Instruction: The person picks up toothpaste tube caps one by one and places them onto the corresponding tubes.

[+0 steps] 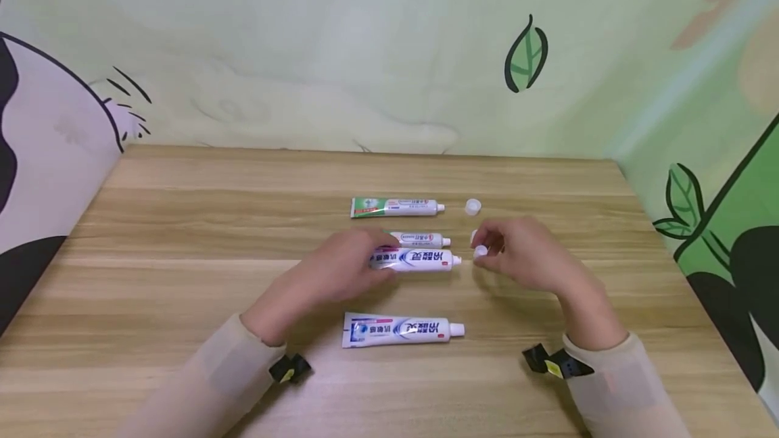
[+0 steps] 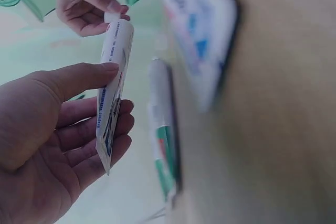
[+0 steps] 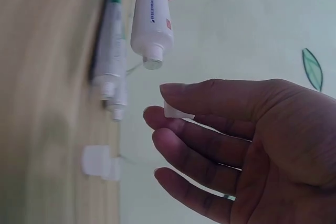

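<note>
In the head view my left hand [image 1: 341,263] grips a white and blue toothpaste tube [image 1: 422,260] by its middle, thumb on one side and fingers on the other. Its bare nozzle [image 3: 153,62] points at my right hand [image 1: 528,255]. That hand pinches a small white cap [image 1: 480,251] between thumb and index finger, a short gap from the nozzle. The right wrist view shows the pinched cap [image 3: 176,111] partly covered by the thumb. Right behind the held tube lies another toothpaste tube [image 1: 420,240], uncapped and partly hidden by my left hand.
A green and white toothpaste tube [image 1: 398,207], uncapped, lies farther back, with a loose white cap [image 1: 473,207] to its right. Another cap [image 1: 474,236] is mostly hidden by my right hand. Nearer me lies a capped white and blue tube [image 1: 398,330] on the wooden table [image 1: 182,222].
</note>
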The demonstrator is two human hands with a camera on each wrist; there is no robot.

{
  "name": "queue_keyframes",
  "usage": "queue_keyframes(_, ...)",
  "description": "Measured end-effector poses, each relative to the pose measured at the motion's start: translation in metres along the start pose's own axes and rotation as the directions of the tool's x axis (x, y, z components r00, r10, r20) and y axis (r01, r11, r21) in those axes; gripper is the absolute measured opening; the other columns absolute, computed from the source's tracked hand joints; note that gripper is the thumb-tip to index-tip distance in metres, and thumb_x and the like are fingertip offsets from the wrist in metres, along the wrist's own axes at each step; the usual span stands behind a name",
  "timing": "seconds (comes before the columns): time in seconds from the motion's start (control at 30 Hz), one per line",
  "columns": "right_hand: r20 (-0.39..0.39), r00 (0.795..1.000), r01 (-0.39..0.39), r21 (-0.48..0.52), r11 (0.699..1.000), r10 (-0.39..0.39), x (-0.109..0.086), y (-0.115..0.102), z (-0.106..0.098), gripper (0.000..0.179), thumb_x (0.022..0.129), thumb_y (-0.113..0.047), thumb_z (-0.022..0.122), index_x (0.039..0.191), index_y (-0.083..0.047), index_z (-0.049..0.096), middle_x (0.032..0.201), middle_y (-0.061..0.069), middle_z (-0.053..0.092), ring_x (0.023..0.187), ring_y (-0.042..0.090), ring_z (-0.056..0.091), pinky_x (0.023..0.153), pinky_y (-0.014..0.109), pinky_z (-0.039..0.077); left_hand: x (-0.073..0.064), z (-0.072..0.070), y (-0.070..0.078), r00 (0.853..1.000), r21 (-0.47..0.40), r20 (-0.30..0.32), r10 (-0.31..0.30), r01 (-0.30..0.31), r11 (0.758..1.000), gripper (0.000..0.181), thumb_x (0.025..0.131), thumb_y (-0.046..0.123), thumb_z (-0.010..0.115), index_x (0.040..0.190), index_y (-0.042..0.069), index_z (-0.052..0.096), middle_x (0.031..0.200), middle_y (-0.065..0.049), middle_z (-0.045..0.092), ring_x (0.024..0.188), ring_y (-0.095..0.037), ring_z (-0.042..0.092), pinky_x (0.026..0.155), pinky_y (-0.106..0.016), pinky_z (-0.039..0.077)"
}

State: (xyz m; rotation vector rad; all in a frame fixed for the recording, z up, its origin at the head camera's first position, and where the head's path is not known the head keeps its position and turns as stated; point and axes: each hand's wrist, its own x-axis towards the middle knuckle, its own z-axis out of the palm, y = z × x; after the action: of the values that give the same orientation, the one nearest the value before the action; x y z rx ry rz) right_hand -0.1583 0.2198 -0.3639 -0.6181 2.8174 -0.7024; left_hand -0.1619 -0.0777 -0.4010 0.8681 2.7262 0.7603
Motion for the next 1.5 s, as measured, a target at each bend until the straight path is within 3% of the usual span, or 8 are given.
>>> queue_keyframes(0.23,-0.029,1.0,-0.009,0.009,1.0,0.009,0.003,-0.003,-0.014,0.011,0.089,-0.013,0.081,0.099,-0.013,0.077,0.084,-0.002,0.07,0.079,0.016,0.06,0.07,0.032,0.05,0.005,-0.021,0.009,0.998,-0.012,-0.062,0.011,-0.012,1.0,0.042,0.093,0.028,0.08,0.131,0.011,0.07,0.121,-0.003,0.073,0.097,-0.015,0.063,0.087,-0.034,0.055)
queue_keyframes(0.5,-0.049,0.999,-0.011,0.037,0.999,0.013,-0.004,-0.006,-0.014,0.016,0.087,-0.016,0.084,0.097,-0.014,0.072,0.086,-0.003,0.07,0.08,0.013,0.061,0.07,0.03,0.051,-0.002,-0.037,0.014,0.995,0.007,-0.085,0.061,-0.06,0.998,0.044,0.094,0.03,0.078,0.132,0.01,0.07,0.128,-0.005,0.073,0.108,-0.018,0.067,0.097,-0.04,0.055)
queue_keyframes(0.9,-0.188,0.98,0.068,-0.018,0.998,-0.07,-0.011,-0.016,-0.015,0.013,0.089,-0.018,0.083,0.099,-0.02,0.076,0.091,-0.009,0.074,0.085,0.01,0.066,0.083,0.04,0.054,-0.008,-0.046,0.014,0.975,0.042,-0.133,0.178,-0.174,0.984,0.043,0.097,0.03,0.074,0.134,0.009,0.069,0.125,-0.006,0.072,0.114,-0.019,0.068,0.1,-0.041,0.055)
queue_keyframes(1.27,-0.254,0.954,0.141,-0.081,0.987,-0.157,-0.009,-0.02,-0.015,0.016,0.086,-0.017,0.086,0.1,-0.02,0.078,0.093,-0.008,0.075,0.082,0.009,0.065,0.076,0.035,0.052,-0.008,-0.048,0.018,0.967,0.048,-0.155,0.201,-0.196,0.98,0.044,0.096,0.029,0.077,0.134,0.01,0.069,0.128,-0.007,0.072,0.117,-0.021,0.068,0.102,-0.043,0.055)
queue_keyframes(1.5,-0.288,0.936,0.185,-0.09,0.979,-0.203,-0.008,-0.02,-0.012,0.017,0.086,-0.016,0.086,0.101,-0.02,0.078,0.092,-0.008,0.073,0.082,0.008,0.064,0.074,0.033,0.053,-0.008,-0.047,0.017,0.97,0.043,-0.147,0.191,-0.187,0.981,0.045,0.096,0.031,0.076,0.135,0.01,0.069,0.128,-0.008,0.071,0.116,-0.021,0.068,0.1,-0.043,0.055)
